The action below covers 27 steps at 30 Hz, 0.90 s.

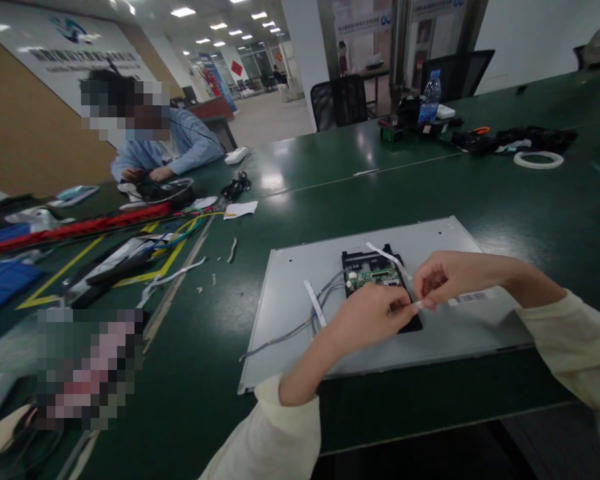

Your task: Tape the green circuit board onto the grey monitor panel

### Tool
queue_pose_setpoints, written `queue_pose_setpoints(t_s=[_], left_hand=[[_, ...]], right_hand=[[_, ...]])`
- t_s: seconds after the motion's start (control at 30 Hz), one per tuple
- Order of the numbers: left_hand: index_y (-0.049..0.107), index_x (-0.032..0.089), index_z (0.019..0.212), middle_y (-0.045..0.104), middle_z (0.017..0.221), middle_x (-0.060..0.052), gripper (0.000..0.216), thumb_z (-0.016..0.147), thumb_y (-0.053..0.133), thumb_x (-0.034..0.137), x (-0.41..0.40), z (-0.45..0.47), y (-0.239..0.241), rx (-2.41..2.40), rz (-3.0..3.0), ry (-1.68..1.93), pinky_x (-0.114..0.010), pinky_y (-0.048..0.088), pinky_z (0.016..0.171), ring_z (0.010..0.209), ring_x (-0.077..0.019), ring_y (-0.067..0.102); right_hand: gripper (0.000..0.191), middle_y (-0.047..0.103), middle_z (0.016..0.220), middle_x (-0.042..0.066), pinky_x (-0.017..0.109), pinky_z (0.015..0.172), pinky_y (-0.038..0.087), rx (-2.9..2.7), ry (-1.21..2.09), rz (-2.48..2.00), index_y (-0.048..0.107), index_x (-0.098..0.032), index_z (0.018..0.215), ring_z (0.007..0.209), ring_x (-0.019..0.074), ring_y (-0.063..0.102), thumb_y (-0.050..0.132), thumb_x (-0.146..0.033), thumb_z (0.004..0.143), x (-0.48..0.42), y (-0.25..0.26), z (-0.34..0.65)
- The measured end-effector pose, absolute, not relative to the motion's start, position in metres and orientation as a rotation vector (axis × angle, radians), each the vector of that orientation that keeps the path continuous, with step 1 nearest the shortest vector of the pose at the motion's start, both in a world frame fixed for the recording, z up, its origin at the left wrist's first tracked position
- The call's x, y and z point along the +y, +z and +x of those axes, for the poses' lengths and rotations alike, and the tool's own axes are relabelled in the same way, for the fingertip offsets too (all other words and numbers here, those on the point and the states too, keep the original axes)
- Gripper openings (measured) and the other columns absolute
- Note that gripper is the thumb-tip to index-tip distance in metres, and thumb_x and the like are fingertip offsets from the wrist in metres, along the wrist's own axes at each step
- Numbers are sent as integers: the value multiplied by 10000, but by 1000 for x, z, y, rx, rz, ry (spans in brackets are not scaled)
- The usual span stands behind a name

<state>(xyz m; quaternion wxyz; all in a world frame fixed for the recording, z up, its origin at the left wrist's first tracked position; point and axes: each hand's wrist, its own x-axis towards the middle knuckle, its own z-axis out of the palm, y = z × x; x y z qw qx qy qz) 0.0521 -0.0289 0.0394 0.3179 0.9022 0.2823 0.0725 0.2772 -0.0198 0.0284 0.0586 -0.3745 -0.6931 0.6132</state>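
A flat light-grey panel [287, 313] lies on the green table. Resting on it is a black plastic frame [414, 325] that carries a green circuit board [375, 277]. Over the right part of this frame, my left hand [373, 310] and my right hand [443, 277] meet, fingertips nearly touching. Both are closed in a pinch on a small white strip [417, 305], most of which the fingers hide. Another white strip [380, 252] lies across the frame's top, and a third white strip [314, 301] crosses the grey cable [285, 335] at left.
To the left are blue pieces [10, 283], a long red bar [80, 227], coloured wires and white scraps [233, 250]. A person [180, 143] in a blue shirt sits across the table. A water bottle [430, 99] and a white ring-shaped roll [538, 160] stand at far right.
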Motion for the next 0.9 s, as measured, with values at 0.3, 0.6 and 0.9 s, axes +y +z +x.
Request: queue_pose_setpoints(t_s=[0.3, 0.6, 0.9], left_hand=[[658, 140, 728, 626, 609, 0, 295, 852, 435, 288, -23, 51, 33, 883, 2065, 30, -202, 355, 542, 531, -91, 514], [651, 128, 786, 638, 627, -6, 240, 791, 439, 242, -20, 47, 28, 913, 1886, -5, -197, 371, 456, 423, -80, 470], [595, 137, 748, 623, 609, -3, 230, 814, 396, 231, -24, 49, 25, 943, 1943, -11, -181, 372, 441, 400, -70, 470]], right_hand=[[282, 668, 721, 36, 200, 530, 411, -2120, 1887, -1253, 679, -131, 865, 567, 92, 540, 633, -390, 762, -18, 19, 279], [241, 666, 699, 39, 199, 536, 433, -2081, 1900, -1313, 688, -121, 822, 573, 100, 576, 627, -345, 759, -17, 14, 281], [232, 665, 683, 45, 205, 552, 446, -2074, 1868, -1339, 682, -118, 814, 588, 108, 592, 607, -332, 765, -17, 12, 279]])
